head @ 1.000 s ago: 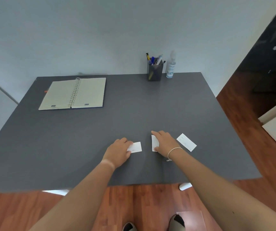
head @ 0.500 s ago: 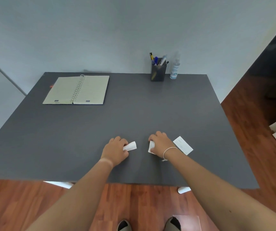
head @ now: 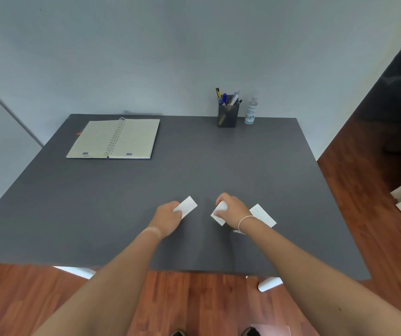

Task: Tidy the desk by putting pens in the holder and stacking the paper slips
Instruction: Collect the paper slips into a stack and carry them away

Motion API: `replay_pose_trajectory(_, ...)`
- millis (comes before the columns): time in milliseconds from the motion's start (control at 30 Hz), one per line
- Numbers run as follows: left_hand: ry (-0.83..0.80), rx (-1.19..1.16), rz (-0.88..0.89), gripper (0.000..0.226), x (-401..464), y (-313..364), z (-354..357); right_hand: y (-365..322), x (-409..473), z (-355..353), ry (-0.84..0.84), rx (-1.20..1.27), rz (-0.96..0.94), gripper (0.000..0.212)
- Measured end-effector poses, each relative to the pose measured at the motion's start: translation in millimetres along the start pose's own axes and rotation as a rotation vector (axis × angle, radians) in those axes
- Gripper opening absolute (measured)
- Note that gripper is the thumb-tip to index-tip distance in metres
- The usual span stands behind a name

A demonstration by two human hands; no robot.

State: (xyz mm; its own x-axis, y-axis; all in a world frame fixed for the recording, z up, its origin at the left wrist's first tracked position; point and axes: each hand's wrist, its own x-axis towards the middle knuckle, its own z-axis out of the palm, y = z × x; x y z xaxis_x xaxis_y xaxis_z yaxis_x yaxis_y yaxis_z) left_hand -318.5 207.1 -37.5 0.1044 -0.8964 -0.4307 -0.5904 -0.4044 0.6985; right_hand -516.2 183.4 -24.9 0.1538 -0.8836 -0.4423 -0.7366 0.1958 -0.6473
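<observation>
My left hand (head: pixel 166 218) pinches a white paper slip (head: pixel 187 206) by its near end, the slip tilted up off the dark grey desk (head: pixel 122 202). My right hand (head: pixel 231 209) grips a second white slip (head: pixel 219 215), partly hidden under the fingers. A third slip (head: pixel 263 215) lies flat on the desk just right of my right wrist. At the back of the desk stands a dark pen holder (head: pixel 228 114) with several pens (head: pixel 226 98) sticking out of it.
An open spiral notebook (head: pixel 114 139) lies at the back left. A small clear bottle (head: pixel 251 114) stands right of the holder, against the wall. The desk's front edge is near my forearms, with wooden floor below and to the right.
Both hands went from pressing flat on their slips to closing on them and lifting them off the desk. The third slip has not moved.
</observation>
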Motion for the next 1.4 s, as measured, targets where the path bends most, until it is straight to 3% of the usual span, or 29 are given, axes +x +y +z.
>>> replay_pose_trajectory(567,-0.04,-0.187,0.099,0.037,0.7,57.8,-5.6,-34.4,-5.5,-34.8,0.123,0.338,-0.072,0.031)
replay_pose_trajectory(800,-0.088,-0.276,0.109,0.034,-2.5,66.9,-5.9,-39.4,-4.6,-34.7,0.298,0.537,-0.115,0.016)
replay_pose_trajectory(1033,-0.105,-0.329,0.093,0.035,-4.9,70.1,-7.5,-36.5,-6.7,-31.5,0.277,0.448,-0.123,0.036)
replay_pose_trajectory(1400,-0.18,-0.373,0.078,0.026,-6.9,75.8,-11.7,-33.7,-7.5,-30.3,0.31,0.294,-0.148,0.036)
